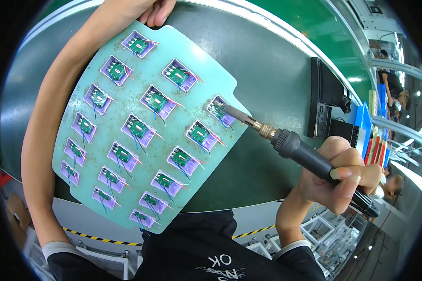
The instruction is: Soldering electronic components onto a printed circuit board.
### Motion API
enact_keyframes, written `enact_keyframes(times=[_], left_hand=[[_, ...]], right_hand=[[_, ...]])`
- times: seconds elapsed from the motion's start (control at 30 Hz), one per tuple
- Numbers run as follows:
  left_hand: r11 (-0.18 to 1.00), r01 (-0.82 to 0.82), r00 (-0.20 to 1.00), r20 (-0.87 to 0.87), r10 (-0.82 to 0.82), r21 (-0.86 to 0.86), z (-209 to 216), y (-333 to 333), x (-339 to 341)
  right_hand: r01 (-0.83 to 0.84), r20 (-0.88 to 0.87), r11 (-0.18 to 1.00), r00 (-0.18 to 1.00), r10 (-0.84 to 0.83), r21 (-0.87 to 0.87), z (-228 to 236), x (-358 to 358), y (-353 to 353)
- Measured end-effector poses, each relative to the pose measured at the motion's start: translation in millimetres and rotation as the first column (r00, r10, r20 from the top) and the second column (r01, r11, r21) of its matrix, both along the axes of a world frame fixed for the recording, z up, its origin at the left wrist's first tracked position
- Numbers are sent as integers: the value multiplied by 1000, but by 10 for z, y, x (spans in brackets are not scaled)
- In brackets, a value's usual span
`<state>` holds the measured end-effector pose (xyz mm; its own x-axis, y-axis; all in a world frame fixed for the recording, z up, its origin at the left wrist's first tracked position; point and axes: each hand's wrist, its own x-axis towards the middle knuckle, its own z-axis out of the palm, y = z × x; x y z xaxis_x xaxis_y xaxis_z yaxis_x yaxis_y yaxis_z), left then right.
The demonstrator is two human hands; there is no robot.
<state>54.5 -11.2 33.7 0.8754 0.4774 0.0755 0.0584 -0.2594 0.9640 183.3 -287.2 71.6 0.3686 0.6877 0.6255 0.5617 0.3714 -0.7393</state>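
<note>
My right hand is closed round the black handle of a soldering iron. Its metal tip reaches left to a small green circuit board in a purple housing, at the right corner of a pale green tray. Several more such boards, like the one in the middle, sit in rows of pockets, each with thin red, blue and dark wires. Along the tray's left side runs my left forearm. At the tray's far edge my left hand has curled fingers; the frame cuts it off, and whatever it holds is hidden.
The tray lies on a dark green bench top. To the right stands a black stand-like device, with a blue bin beyond it. Other people are far right. White frames stand below the bench's near edge.
</note>
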Motion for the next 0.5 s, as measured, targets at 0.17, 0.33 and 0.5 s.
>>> enact_keyframes(times=[0.17, 0.33, 0.5], left_hand=[[1000, -11, 1000, -15, 11, -19, -5, 10, -24], [1000, -26, 999, -33, 25, -16, 14, 8, -41], [1000, -29, 998, -48, 29, -3, 40, -45, 56]], right_hand=[[-11, -6, 1000, 1000, 11, 7, -33, -8, 54], [74, -59, 972, 996, -62, 223, -74, 26, 133], [-44, -136, 960, 987, 84, 276, 33, 273, -50]])
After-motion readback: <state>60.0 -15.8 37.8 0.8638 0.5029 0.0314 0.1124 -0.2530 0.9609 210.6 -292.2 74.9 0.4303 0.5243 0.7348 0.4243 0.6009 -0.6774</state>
